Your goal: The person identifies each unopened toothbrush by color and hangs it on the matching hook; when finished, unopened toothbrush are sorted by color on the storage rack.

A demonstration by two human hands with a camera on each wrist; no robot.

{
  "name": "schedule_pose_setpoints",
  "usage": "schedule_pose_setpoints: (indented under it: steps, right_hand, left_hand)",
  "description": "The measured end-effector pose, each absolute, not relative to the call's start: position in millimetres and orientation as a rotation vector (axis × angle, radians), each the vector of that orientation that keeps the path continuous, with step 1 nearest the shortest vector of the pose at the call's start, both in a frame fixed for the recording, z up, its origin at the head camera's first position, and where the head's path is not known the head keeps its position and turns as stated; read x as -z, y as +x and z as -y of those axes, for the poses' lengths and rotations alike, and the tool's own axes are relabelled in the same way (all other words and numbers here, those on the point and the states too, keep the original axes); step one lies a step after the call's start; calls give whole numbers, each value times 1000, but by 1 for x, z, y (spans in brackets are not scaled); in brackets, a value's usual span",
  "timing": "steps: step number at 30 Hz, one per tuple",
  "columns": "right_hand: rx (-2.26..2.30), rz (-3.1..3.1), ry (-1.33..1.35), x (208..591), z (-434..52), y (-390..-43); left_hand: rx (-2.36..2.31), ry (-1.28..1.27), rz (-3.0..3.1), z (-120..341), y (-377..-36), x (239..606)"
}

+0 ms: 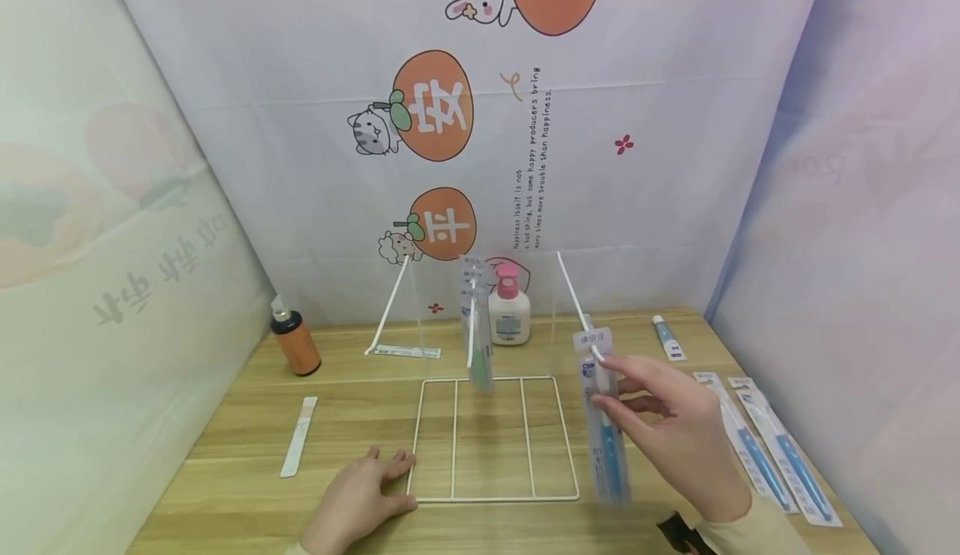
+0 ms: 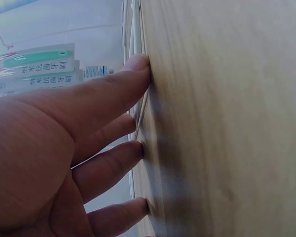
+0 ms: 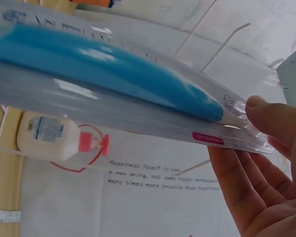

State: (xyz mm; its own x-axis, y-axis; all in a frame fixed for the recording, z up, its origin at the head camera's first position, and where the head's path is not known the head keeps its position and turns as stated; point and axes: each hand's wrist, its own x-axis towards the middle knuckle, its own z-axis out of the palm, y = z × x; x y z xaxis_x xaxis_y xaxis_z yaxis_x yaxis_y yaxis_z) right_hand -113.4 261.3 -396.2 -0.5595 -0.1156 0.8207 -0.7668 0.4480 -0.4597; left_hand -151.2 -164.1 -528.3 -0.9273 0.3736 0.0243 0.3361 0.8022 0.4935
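My right hand (image 1: 675, 422) pinches a packaged toothbrush (image 1: 611, 455) between thumb and fingers. Its blue handle (image 3: 113, 64) shows through the clear wrapper, pointing down in the head view. The top of the package overlaps the tip of the right prong of a white wire display rack (image 1: 495, 500); I cannot tell whether the prong passes through it. Several packaged toothbrushes (image 1: 480, 347), one with a green handle, hang from the middle prong. My left hand (image 1: 360, 492) lies low by the rack's front left corner, its thumb and fingertips touching the base wire (image 2: 136, 44).
Two blue packaged toothbrushes (image 1: 787, 455) lie at the right, with a toothpaste tube (image 1: 670, 338) behind them. A pink-topped pump bottle (image 1: 510, 317) stands behind the rack, an orange bottle (image 1: 297, 345) at left. Flat white strips (image 1: 300, 437) lie on the wooden table.
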Motion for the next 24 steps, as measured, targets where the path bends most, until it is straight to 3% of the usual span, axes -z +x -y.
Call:
schedule_pose_setpoints:
  steps: [24]
  right_hand:
    - [-1032, 1872, 586, 414, -239, -210]
  left_hand:
    - [-780, 571, -2915, 165, -152, 530]
